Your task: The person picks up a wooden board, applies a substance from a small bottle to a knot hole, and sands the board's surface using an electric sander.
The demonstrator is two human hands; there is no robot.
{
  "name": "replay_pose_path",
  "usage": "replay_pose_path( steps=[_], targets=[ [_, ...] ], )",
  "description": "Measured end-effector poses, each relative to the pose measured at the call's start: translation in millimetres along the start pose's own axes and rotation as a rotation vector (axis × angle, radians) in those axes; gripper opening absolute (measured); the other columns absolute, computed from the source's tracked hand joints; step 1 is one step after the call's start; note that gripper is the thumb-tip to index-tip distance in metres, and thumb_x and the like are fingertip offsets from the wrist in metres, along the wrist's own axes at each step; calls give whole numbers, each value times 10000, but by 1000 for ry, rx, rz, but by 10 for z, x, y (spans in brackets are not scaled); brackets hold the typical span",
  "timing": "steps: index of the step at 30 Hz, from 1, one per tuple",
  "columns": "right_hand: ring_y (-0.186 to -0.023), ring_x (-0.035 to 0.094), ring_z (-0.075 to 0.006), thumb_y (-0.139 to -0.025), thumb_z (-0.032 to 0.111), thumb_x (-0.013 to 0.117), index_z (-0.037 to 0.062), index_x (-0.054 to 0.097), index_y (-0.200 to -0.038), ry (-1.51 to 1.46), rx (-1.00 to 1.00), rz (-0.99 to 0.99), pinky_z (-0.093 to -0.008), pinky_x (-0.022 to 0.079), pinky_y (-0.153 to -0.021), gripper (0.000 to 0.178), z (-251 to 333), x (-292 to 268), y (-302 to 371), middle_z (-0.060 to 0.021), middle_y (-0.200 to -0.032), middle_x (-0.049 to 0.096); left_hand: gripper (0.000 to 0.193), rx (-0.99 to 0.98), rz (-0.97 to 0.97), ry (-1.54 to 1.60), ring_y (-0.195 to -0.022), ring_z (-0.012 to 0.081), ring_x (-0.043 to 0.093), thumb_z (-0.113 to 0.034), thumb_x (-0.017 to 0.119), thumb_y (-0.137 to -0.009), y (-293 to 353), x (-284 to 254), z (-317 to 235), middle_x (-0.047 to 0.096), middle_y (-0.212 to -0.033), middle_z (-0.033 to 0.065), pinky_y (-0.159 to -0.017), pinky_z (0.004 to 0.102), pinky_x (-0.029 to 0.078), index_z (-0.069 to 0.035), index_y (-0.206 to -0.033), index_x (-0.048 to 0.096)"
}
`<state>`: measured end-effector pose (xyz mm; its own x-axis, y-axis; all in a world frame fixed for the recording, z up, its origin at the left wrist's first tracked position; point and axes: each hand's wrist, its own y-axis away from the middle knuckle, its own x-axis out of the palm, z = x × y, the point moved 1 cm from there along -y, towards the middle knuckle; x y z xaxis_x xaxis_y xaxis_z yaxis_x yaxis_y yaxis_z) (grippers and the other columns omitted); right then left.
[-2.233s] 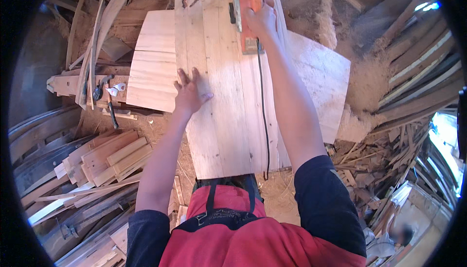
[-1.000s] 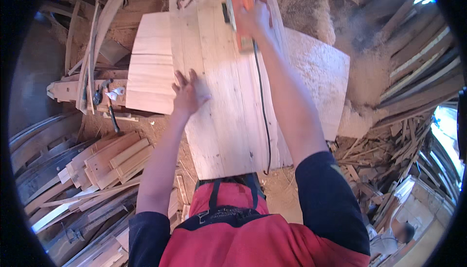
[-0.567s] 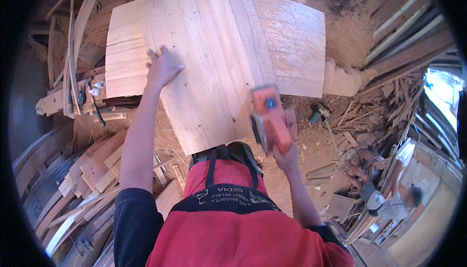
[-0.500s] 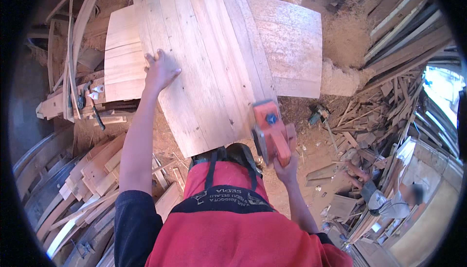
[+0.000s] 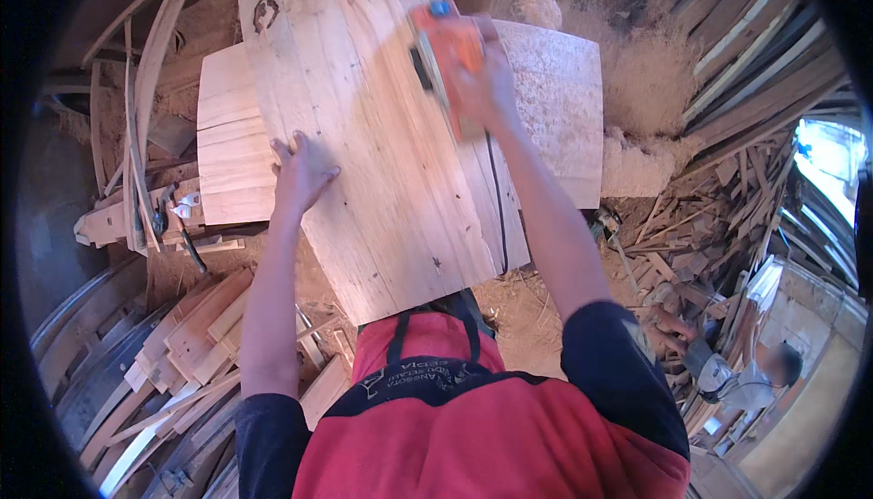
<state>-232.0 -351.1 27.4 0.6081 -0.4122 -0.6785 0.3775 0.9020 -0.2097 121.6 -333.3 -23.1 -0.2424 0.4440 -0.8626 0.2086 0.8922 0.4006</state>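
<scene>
A wide pale wooden panel [image 5: 373, 190] made of joined boards lies lengthwise in front of me, its near end close to my waist. My left hand [image 5: 303, 174] rests on it by its left edge, fingers spread. My right hand [image 5: 491, 90] is closed round the handle of an orange electric planer [image 5: 438, 53] with a blue knob. The planer is over the right side of the panel, towards the far end, and slightly blurred. Its black cord [image 5: 497, 199] trails back along the panel's right edge. Another panel [image 5: 555, 117] lies crosswise underneath, showing on both sides.
Shavings [image 5: 650, 71] pile up beyond the panels at right. Stacked planks [image 5: 205, 317] lie at lower left, with a hammer [image 5: 188, 242] near them. Wood scraps [image 5: 691, 217] cover the ground at right. Another person [image 5: 732, 376] sits at lower right.
My right hand has carried the planer forward from the panel's near right corner towards its far end. My left hand stays on the left edge. The view has shifted slightly.
</scene>
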Motion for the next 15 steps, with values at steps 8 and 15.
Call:
replay_pose_path(
  steps=[8,15],
  targets=[
    [-924,681,-454,-858,331,668,22,671,-1072,-83,13,208,-525,543,-801,376,-176,-277,419,-244,-978,713,1087,-40,-4,20,-1450,561,248,-435,848,-757,-18,-1,30,227,-1469,515,-1153,638,272,31,-1536,249],
    [-929,704,-379,-813,149,727,-27,624,-1129,-72,451,281,-428,552,-777,376,-342,-1988,3825,-220,-962,705,1087,-70,-10,-55,-1352,573,410,-441,835,-768,18,-83,-93,150,-1498,509,-1141,572,349,10,-1551,232]
  ],
)
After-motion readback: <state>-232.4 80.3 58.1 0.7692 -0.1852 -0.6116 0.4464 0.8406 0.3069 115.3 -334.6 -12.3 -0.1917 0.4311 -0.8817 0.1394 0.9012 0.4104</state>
